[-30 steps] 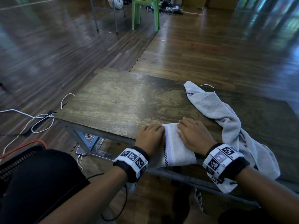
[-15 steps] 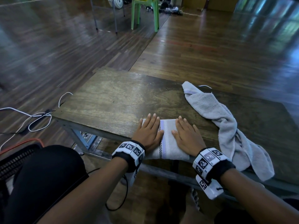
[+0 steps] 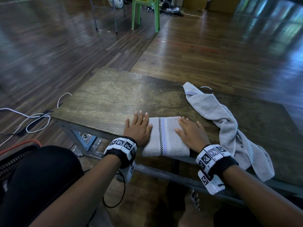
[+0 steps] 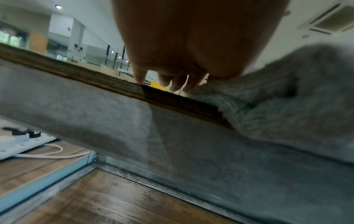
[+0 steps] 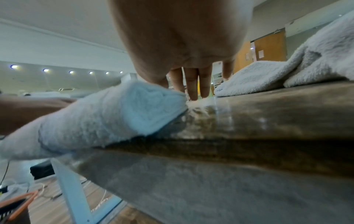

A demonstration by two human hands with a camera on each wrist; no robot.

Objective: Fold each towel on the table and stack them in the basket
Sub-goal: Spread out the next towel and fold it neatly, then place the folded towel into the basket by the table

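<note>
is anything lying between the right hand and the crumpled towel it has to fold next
Nothing visible: only bare table separates the right hand, flat on the folded towel, from the crumpled towel just to its right.

Two towels, one folded towel [image 3: 165, 136] and one crumpled towel [image 3: 229, 128], on one table [image 3: 106, 102].

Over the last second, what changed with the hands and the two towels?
Both hands spread apart while smoothing the folded towel: the left hand slid to its left edge, the right hand to its right, uncovering the striped band. Fingers went from bent to flat. The crumpled towel stayed on the table, unfolded.
</note>
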